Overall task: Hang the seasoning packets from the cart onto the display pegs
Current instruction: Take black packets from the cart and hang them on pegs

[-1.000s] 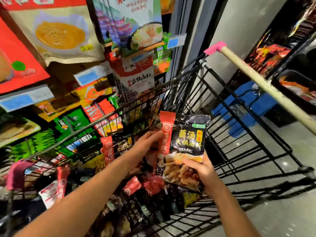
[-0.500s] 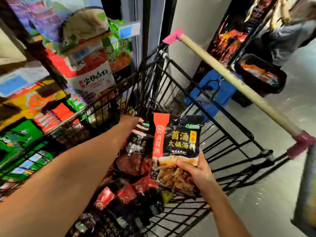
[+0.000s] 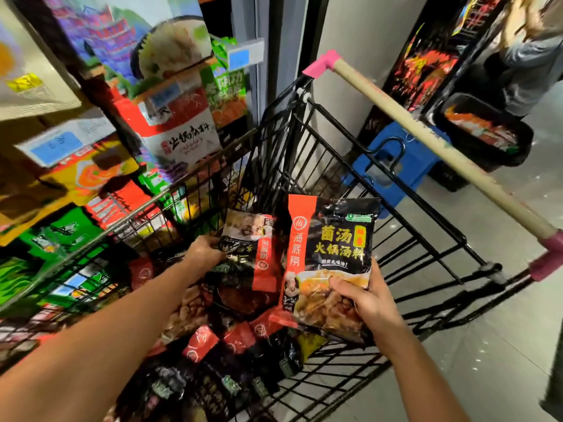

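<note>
Head view: a black-and-orange seasoning packet [image 3: 332, 248] is being held upright over the cart [image 3: 426, 137], the right hand [image 3: 368, 303] grasping its lower part with curled fingers. The left hand [image 3: 202, 251] is reaching into the cart, fingers grasping a second packet [image 3: 249, 251], beside the hanging display packets [image 3: 179, 132].

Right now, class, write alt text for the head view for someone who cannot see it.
The right hand holds a black and orange seasoning packet over a wire cart full of packets; the left hand grips a second packet inside it.
</note>
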Demonstrator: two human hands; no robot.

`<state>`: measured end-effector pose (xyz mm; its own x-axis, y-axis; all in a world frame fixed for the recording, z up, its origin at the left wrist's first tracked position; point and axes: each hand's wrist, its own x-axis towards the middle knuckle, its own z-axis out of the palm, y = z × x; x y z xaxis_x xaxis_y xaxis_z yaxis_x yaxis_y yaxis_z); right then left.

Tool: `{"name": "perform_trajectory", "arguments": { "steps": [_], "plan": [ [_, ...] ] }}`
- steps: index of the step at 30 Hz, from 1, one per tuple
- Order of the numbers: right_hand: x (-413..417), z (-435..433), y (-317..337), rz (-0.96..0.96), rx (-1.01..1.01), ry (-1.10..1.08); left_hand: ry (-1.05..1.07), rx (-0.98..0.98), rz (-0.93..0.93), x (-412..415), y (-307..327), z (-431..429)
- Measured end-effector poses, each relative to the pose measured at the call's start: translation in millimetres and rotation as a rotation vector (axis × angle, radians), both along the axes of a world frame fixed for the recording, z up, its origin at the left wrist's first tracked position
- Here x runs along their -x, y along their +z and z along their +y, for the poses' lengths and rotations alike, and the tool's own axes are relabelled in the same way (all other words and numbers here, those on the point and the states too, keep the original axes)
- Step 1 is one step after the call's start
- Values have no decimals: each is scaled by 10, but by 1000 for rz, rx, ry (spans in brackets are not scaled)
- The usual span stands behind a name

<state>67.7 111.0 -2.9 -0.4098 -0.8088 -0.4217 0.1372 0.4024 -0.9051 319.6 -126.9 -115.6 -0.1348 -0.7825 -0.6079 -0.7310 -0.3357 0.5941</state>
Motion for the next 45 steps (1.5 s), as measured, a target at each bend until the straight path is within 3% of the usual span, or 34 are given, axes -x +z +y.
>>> {"name": "perform_trajectory", "arguments": {
  "steps": [3,11,14,17,20,22,24,26,28,29,33,38,39,41,43,45],
  "plan": [
    [-12,-88,6,-10,-6,-20,-119,65,-35,-130,45,181],
    [-246,-214,-82,-36,10,57,-406,4,-53,-675,290,66],
    [-318,-224,-111,-30,15,77,-361,101,2,-707,246,107],
    [-346,-204,-136,-24,-14,83,-352,286,-132,-638,235,167],
    [-329,-182,-192,-12,-40,45,-156,534,-297,-687,214,164],
    [-329,-167,-200,-10,-49,28,130,487,-291,-771,209,293],
    [-343,-165,-198,4,-50,15,392,184,-204,-832,192,537],
    [-378,-183,-196,19,-54,26,581,-205,71,-833,227,801],
    [-410,-202,-196,24,-53,47,577,-509,339,-802,271,1011],
    [-423,-212,-193,18,-40,62,511,-550,413,-767,271,1092],
    [-463,-228,-155,16,11,108,417,-379,406,-703,330,1145],
    [-457,-261,-132,-3,22,119,181,-90,244,-1313,638,799],
    [-469,-276,-131,-10,24,125,205,-14,204,-1481,691,737],
    [-510,-305,-148,-4,22,146,472,124,193,-1752,625,669],
    [-576,-331,-185,12,16,178,814,48,375,-1759,430,724],
    [-648,-348,-255,15,20,210,891,-126,568,-1473,218,923]
  ]
}}
